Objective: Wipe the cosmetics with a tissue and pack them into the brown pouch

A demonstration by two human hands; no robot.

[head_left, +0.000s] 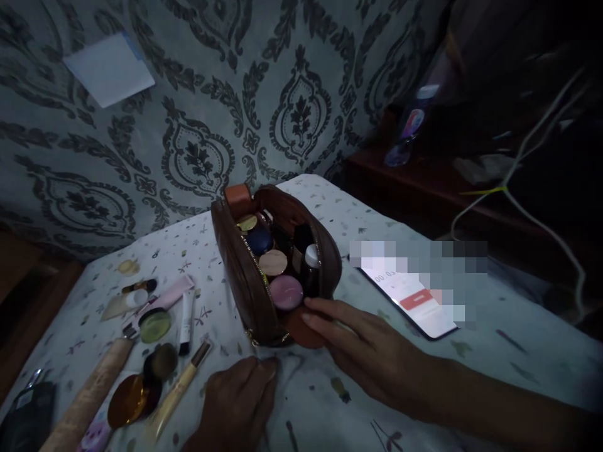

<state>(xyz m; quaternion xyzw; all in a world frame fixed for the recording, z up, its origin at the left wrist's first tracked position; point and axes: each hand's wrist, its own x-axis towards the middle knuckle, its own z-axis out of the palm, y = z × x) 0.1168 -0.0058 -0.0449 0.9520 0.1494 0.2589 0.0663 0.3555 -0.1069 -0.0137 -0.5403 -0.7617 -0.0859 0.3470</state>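
Note:
A brown makeup bag (242, 292) stands unzipped on the printed sheet, packed with cosmetics. Inside it I see a pink round compact (286, 293), a beige round compact (273, 262), a dark blue round item (259, 239) and a small white-capped bottle (311, 270). My right hand (377, 351) comes from the right, its fingers closed over the orange-brown end tab (304, 329) of the bag; the thumb is hidden. Just below the bag's near end, my left hand (240, 398) rests curled on the sheet. Its palm side is hidden.
Left of the bag lie a yellow tube (179, 392), an amber jar (127, 402), a green-lidded pot (154, 325), a white tube (186, 320) and a long beige tube (89, 395). A lit phone (409, 295) lies to the right. Beyond stand a bottle (409, 129) and a white cable (541, 220).

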